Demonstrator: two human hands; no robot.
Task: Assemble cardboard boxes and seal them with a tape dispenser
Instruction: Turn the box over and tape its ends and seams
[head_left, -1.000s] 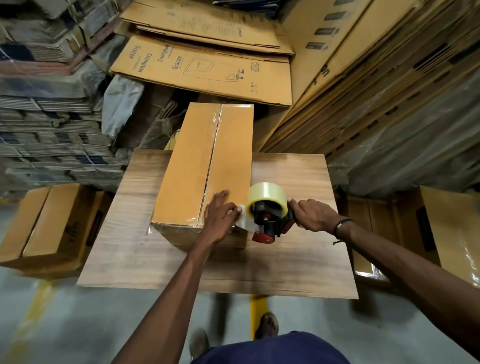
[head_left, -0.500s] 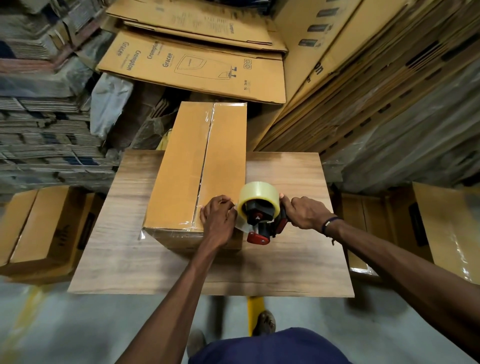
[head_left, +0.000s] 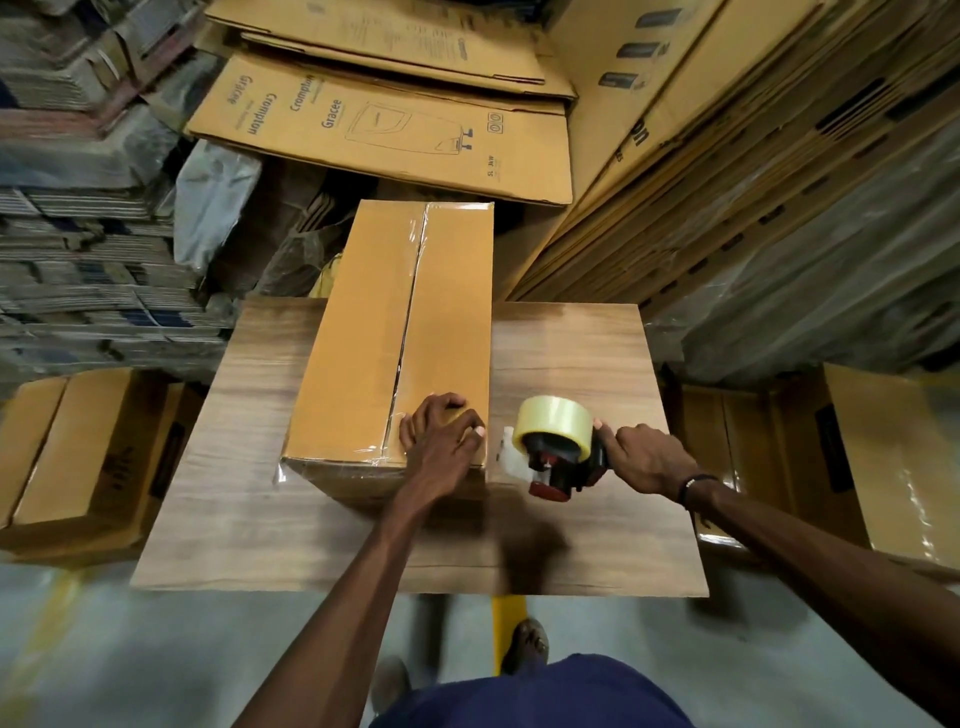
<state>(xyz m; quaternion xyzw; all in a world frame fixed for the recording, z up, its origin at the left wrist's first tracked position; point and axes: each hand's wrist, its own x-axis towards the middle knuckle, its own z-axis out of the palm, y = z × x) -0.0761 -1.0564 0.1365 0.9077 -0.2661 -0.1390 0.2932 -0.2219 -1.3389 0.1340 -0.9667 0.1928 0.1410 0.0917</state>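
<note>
A long closed cardboard box (head_left: 374, 332) lies lengthwise on the wooden table (head_left: 571, 353), with clear tape along its centre seam and over its near end. My left hand (head_left: 441, 441) rests on the box's near right corner, its fingers bent over the top. My right hand (head_left: 641, 457) grips the handle of a red and black tape dispenser (head_left: 556, 457) carrying a roll of clear tape. The dispenser hovers just right of the box's near corner, a short loose tape end hanging at its mouth.
Flattened printed cartons (head_left: 384, 130) are stacked behind the table and lean at the right (head_left: 727, 156). Bundled cardboard stacks (head_left: 88, 249) fill the left. Assembled boxes stand on the floor at left (head_left: 78, 457) and right (head_left: 857, 457). My feet stand below the table's near edge.
The dispenser has pulled away to the right from the box's near corner, and the tape now hangs free at its mouth. My left hand stays on the corner.
</note>
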